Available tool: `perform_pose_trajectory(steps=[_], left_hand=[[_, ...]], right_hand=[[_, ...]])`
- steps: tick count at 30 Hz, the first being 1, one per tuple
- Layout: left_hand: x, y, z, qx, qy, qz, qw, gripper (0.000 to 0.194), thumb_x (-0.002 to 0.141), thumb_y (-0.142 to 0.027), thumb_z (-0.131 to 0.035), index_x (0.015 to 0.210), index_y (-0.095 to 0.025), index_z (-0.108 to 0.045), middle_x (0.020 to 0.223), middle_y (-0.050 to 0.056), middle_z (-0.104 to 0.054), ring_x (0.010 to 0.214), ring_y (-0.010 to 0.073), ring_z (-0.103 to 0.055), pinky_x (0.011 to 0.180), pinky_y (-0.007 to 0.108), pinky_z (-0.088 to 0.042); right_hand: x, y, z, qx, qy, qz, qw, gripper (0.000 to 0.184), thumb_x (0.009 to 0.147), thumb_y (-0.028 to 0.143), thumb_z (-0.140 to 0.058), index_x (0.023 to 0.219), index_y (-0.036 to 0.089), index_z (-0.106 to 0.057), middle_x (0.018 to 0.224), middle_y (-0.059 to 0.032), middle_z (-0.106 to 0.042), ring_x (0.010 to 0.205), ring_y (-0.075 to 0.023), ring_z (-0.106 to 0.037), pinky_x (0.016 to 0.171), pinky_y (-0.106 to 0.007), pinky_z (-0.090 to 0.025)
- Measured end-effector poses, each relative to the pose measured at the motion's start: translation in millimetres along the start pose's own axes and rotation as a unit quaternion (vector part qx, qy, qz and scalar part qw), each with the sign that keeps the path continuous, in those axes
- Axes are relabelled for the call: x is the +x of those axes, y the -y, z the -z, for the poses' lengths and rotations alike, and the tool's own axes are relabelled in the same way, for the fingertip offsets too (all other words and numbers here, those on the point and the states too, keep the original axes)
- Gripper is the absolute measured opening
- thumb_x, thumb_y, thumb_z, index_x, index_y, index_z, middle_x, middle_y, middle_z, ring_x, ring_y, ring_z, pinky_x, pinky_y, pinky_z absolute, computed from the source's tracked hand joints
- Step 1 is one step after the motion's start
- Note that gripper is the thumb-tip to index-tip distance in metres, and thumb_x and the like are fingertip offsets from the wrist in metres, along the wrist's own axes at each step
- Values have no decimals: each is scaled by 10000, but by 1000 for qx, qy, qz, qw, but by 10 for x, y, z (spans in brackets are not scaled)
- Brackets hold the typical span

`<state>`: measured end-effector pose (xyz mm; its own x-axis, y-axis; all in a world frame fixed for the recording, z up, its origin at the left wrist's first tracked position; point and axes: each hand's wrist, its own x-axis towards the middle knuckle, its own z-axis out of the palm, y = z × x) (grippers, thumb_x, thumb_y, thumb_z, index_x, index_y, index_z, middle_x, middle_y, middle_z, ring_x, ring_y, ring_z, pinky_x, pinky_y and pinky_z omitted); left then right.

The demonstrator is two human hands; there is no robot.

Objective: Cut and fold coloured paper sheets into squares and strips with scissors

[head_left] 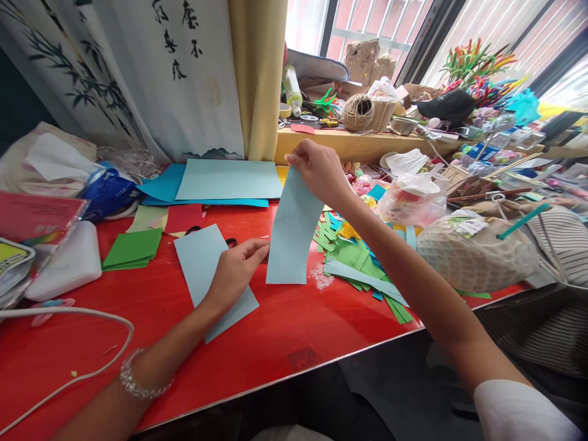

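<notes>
A pale blue strip of paper [294,236] hangs upright over the table, slightly curved. My right hand [316,168] pinches its top left corner between thumb and fingers. Lower down, my left hand [236,266] is closed, with its fingertips at the strip's left edge. Beneath that hand a second pale blue sheet [195,254] lies slanted on the red table [257,361]. Black scissors handles [231,242] show behind this sheet; their blades are mostly hidden.
Blue sheets [229,179] and green squares [133,248] lie left and behind. Cut green and blue scraps [362,257] are heaped on the right, near a netted coconut [473,251]. A white cable [131,334] crosses the left side. Craft supplies crowd the windowsill [316,141].
</notes>
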<state>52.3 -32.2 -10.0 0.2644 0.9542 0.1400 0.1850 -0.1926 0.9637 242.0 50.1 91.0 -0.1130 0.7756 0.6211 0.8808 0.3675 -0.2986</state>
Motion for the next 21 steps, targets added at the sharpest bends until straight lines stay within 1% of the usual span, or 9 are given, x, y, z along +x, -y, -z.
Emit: perform_pose_trajectory(steps=[2, 4, 7, 9, 12, 15, 18, 21], left_hand=[[37, -12, 24, -43, -21, -2, 999, 267, 834, -400, -542, 944, -188, -661, 934, 46, -693, 873, 198, -637, 818, 325, -500], [67, -35, 44, -74, -33, -8, 997, 284, 836, -407, -540, 976, -184, -647, 977, 58, -680, 911, 200, -624, 837, 334, -494], [80, -68, 53, -107, -31, -14, 994, 326, 826, -424, -552, 1048, -201, -638, 1031, 53, -665, 955, 201, -602, 856, 331, -477], [81, -71, 56, -126, -46, -15, 991, 330, 816, -430, -564, 1039, -202, -650, 1004, 46, -670, 940, 202, -600, 840, 327, -477], [99, -42, 78, -145, -82, -6, 986, 323, 798, -427, -586, 993, -185, -673, 934, 42, -677, 871, 199, -608, 776, 322, -491], [125, -7, 110, -158, -100, -7, 982, 320, 785, -409, -600, 992, -177, -679, 906, 40, -675, 819, 191, -606, 727, 317, -494], [136, 7, 125, -165, -118, -19, 979, 270, 774, -381, -614, 920, -171, -702, 841, 32, -670, 778, 180, -600, 696, 304, -489], [133, 3, 121, -179, -122, -11, 976, 216, 765, -344, -626, 861, -171, -714, 780, 22, -666, 751, 175, -602, 681, 297, -487]], right_hand=[[-31, 23, 42, 45, 41, 12, 998, 143, 867, 245, -527, 792, 139, -587, 743, -28, -606, 689, -136, -515, 614, -257, -315], [-107, 104, 11, 99, 101, 31, 989, 167, 845, 270, -556, 750, 137, -594, 697, -11, -594, 651, -117, -497, 597, -240, -319], [-249, 289, -133, 163, 200, 56, 965, 183, 831, 292, -555, 735, 143, -603, 684, -1, -598, 628, -106, -487, 573, -226, -321], [-325, 403, -247, 178, 242, 70, 951, 171, 835, 276, -533, 740, 151, -602, 712, -4, -612, 639, -108, -490, 562, -225, -314], [-386, 499, -380, 172, 256, 76, 948, 141, 844, 240, -489, 784, 165, -592, 775, -12, -626, 668, -115, -495, 554, -230, -304], [-403, 517, -455, 169, 252, 65, 951, 152, 855, 284, -479, 822, 177, -582, 795, -16, -625, 690, -127, -499, 542, -233, -299], [-411, 521, -491, 163, 241, 63, 955, 185, 860, 294, -485, 749, 170, -565, 766, -18, -614, 684, -129, -491, 549, -237, -292], [-429, 538, -500, 150, 234, 76, 958, 182, 865, 261, -475, 726, 166, -545, 770, -16, -610, 689, -126, -485, 566, -234, -289]])
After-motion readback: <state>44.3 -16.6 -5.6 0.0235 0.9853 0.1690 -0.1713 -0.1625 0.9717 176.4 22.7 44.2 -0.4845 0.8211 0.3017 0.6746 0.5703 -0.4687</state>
